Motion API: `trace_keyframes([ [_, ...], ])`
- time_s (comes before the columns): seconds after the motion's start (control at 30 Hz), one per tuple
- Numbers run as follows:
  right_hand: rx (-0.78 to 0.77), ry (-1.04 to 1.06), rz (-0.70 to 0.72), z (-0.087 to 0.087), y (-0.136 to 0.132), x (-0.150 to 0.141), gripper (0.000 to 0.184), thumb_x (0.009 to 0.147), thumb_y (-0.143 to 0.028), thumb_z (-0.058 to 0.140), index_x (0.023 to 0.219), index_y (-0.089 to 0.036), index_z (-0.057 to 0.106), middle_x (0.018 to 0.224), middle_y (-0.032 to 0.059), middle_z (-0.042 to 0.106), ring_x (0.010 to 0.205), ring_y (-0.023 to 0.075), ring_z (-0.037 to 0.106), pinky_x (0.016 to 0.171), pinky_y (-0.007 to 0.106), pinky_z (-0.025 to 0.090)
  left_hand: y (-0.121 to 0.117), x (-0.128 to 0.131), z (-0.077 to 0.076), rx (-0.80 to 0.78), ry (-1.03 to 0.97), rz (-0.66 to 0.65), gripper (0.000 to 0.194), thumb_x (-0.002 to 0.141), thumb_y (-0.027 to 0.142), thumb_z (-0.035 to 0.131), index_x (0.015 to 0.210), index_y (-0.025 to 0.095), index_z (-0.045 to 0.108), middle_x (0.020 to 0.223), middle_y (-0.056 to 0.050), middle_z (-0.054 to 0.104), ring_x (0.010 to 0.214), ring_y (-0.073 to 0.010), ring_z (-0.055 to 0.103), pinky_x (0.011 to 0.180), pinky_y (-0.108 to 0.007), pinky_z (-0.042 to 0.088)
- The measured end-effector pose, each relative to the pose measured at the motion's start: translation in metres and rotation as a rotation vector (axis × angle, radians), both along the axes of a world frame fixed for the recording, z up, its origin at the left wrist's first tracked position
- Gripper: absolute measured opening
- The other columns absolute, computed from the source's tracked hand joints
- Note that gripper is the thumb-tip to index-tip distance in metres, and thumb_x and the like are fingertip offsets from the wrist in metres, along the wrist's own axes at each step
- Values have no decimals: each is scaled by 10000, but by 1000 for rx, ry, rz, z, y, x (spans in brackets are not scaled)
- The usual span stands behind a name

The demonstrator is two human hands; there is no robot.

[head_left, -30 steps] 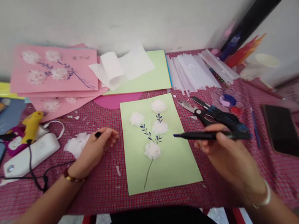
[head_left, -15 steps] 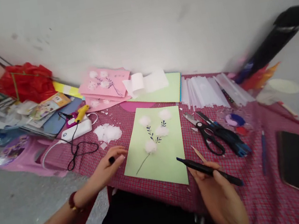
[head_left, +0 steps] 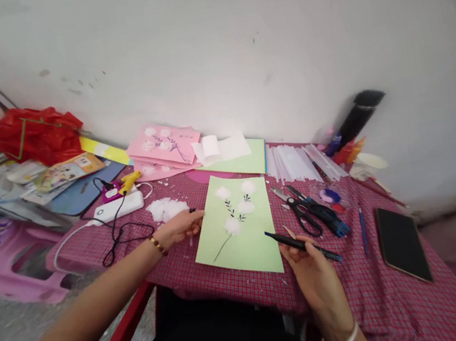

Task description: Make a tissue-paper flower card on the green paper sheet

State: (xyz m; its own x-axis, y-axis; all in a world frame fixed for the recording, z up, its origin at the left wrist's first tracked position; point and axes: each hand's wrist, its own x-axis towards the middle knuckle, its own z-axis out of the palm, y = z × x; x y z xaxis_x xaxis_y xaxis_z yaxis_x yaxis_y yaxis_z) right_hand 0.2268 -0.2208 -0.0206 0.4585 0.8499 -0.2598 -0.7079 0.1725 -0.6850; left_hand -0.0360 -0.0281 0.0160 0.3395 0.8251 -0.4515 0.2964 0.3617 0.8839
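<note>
A light green sheet of paper (head_left: 250,249) lies before me, bearing several fluffy white flowers (head_left: 233,226) with dark leaves and one thin drawn stem. At its left edge is my left hand (head_left: 182,226), fingers bent and closed on the border of the sheet. My right hand (head_left: 313,264) holds a black marker (head_left: 293,241) off the sheet's lower right side, its dark blue tip pointing left over the paper. A pale pointed stick (head_left: 289,233) shows beside the marker; I cannot tell whether it is held. Black-handled scissors (head_left: 305,218) lie just beyond this hand.
White foam bits (head_left: 166,209), a power strip (head_left: 120,207) and a yellow glue gun (head_left: 128,182) sit at left. Pink cards (head_left: 164,146) lie behind, with glue sticks (head_left: 293,164) right of them. A dark tablet-like slab (head_left: 402,242) and a blue pen (head_left: 363,232) are at right.
My left hand has moved to the sheet's left edge, its fingers now bent rather than stretched. The right hand still holds the marker over the lower right. The whole view has shifted.
</note>
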Motion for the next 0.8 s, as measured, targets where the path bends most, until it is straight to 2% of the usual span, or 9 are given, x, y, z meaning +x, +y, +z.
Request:
trace_keyframes([
  [0.1, -2, 4, -51, 4, 4, -3, 175, 708, -349, 772, 832, -233, 729, 657, -31, 685, 724, 150, 657, 921, 377, 512, 12, 9, 1, 113, 30, -110, 275, 746, 235, 681, 546, 154, 511, 376, 64, 392, 324, -56, 305, 361, -195, 175],
  [0.2, 7, -3, -150, 13, 1, -8, 158, 701, -341, 770, 813, -240, 720, 666, -37, 676, 727, 149, 654, 900, 379, 521, 10, 11, 1, 276, 17, -160, 188, 795, 187, 613, 629, 156, 531, 454, 72, 426, 402, -57, 363, 416, -183, 247],
  [0.3, 25, -18, -235, 28, -2, -18, 120, 703, -321, 766, 781, -248, 710, 648, -43, 653, 707, 141, 635, 923, 395, 511, 9, 13, 1, 388, -2, -189, 191, 854, 206, 549, 672, 166, 505, 510, 69, 431, 466, -63, 398, 466, -178, 295],
  [0.43, 44, -124, -206, 47, 1, -29, 124, 743, -339, 738, 820, -245, 716, 620, -48, 604, 672, 121, 593, 956, 389, 484, 29, 28, -3, 429, -4, -230, 195, 893, 217, 492, 702, 177, 478, 495, 61, 438, 440, -79, 407, 464, -194, 313],
  [0.53, 31, -221, -158, 54, 8, -29, 166, 741, -357, 744, 859, -243, 714, 644, -49, 595, 684, 115, 577, 942, 365, 479, 51, 39, 3, 454, 26, -246, 131, 888, 175, 462, 770, 163, 518, 544, 16, 525, 462, -115, 491, 496, -230, 387],
  [0.63, 8, -286, -114, 54, 17, -20, 180, 746, -369, 746, 874, -250, 705, 651, -47, 590, 683, 113, 568, 878, 336, 491, 54, 39, 14, 567, 57, -234, 96, 862, 158, 507, 936, 154, 569, 801, -57, 636, 709, -172, 613, 678, -299, 483],
  [0.7, -13, -313, -79, 52, 28, -12, 185, 747, -379, 744, 880, -260, 696, 643, -46, 589, 666, 112, 564, 801, 311, 500, 37, 38, 19, 672, 77, -269, 185, 823, 146, 567, 1005, 175, 585, 1019, -83, 637, 966, -214, 594, 862, -348, 465],
  [0.73, -28, -322, -59, 50, 36, -8, 187, 746, -379, 744, 882, -261, 692, 637, -46, 588, 650, 110, 560, 760, 299, 501, 24, 38, 19, 731, 96, -341, 187, 796, 127, 593, 977, 172, 603, 1053, -89, 633, 1026, -234, 569, 917, -369, 440],
  [0.8, -71, -335, -8, 45, 53, -2, 192, 748, -375, 740, 887, -255, 686, 625, -42, 590, 620, 108, 556, 686, 278, 495, -6, 43, 13, 1037, 265, -768, 166, 803, 78, 534, 927, 154, 614, 1009, -101, 637, 981, -248, 561, 888, -389, 440],
])
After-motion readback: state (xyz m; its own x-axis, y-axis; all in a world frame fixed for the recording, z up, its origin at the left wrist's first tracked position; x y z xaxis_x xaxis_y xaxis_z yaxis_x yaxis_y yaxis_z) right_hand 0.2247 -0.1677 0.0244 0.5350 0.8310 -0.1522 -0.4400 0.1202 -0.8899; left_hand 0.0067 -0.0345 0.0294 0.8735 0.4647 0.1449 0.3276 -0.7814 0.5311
